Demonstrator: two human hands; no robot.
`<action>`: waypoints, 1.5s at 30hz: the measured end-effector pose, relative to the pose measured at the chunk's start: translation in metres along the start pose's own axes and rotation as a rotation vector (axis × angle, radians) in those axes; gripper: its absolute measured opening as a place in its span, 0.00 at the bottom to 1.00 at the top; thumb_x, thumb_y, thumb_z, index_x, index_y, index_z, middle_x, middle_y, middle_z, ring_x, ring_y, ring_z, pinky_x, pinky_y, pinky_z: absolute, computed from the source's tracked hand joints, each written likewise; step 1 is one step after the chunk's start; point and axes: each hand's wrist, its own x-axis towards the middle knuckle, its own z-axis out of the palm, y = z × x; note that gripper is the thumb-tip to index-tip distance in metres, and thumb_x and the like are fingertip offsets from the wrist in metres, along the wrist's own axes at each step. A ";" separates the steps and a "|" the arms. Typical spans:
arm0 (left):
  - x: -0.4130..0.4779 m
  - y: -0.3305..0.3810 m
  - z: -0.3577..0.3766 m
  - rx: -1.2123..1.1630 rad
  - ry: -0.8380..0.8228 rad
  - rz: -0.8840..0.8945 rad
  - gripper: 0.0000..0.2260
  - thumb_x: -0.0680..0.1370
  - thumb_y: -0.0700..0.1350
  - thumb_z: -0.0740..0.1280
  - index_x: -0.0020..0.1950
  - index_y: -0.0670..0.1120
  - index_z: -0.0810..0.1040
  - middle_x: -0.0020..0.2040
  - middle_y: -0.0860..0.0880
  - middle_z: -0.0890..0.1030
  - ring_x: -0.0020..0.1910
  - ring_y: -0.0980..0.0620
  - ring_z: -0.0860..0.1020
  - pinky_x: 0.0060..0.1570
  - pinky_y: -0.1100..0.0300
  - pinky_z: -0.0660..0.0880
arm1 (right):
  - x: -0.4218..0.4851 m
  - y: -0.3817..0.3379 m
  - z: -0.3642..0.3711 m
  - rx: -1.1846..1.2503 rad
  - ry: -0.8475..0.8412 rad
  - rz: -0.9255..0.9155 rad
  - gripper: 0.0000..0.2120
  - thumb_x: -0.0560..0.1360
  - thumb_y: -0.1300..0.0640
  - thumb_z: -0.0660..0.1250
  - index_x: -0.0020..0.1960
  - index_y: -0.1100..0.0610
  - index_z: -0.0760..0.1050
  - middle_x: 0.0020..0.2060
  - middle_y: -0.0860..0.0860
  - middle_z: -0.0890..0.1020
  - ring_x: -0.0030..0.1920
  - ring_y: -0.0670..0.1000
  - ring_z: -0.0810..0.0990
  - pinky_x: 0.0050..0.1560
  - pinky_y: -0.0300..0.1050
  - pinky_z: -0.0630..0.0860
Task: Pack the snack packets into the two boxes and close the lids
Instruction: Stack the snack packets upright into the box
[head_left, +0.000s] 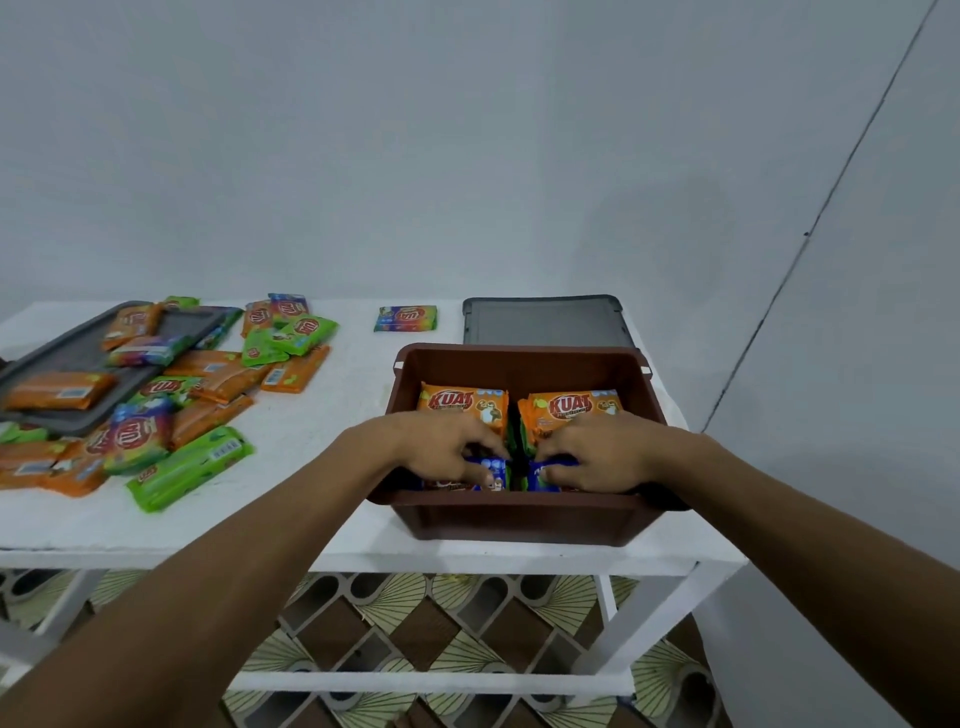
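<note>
Glossy rectangular packets (457, 408) in a boxy brown plastic box (519, 519)

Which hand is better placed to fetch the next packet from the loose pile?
Left, probably. The left hand is nearer the pile; the right hand would have to cross the brown box.

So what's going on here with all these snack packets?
A person is packing a brown box. The left hand holds the left blue packet and the right hand the right blue packet, both in front of the orange packets. Loose packets lie on the table; a grey lid sits behind the box.
</note>
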 end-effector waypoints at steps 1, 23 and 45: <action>0.000 0.000 0.000 0.003 -0.016 0.008 0.18 0.81 0.48 0.64 0.71 0.51 0.72 0.66 0.52 0.74 0.59 0.57 0.72 0.57 0.63 0.70 | -0.001 0.000 0.000 0.003 0.003 -0.008 0.18 0.81 0.44 0.56 0.66 0.48 0.74 0.59 0.47 0.79 0.55 0.47 0.76 0.51 0.43 0.73; 0.008 -0.009 0.001 0.210 0.483 -0.196 0.22 0.74 0.49 0.72 0.67 0.49 0.73 0.62 0.50 0.71 0.60 0.51 0.72 0.58 0.58 0.72 | 0.002 0.006 0.000 -0.042 0.295 0.208 0.20 0.76 0.50 0.67 0.68 0.47 0.70 0.61 0.48 0.73 0.60 0.50 0.71 0.56 0.46 0.75; 0.026 -0.018 -0.004 0.528 0.417 -0.243 0.35 0.70 0.44 0.77 0.72 0.46 0.63 0.67 0.45 0.68 0.64 0.46 0.70 0.57 0.51 0.76 | 0.026 0.020 -0.004 -0.059 0.228 0.263 0.33 0.72 0.51 0.72 0.73 0.42 0.62 0.62 0.50 0.74 0.58 0.52 0.76 0.57 0.49 0.77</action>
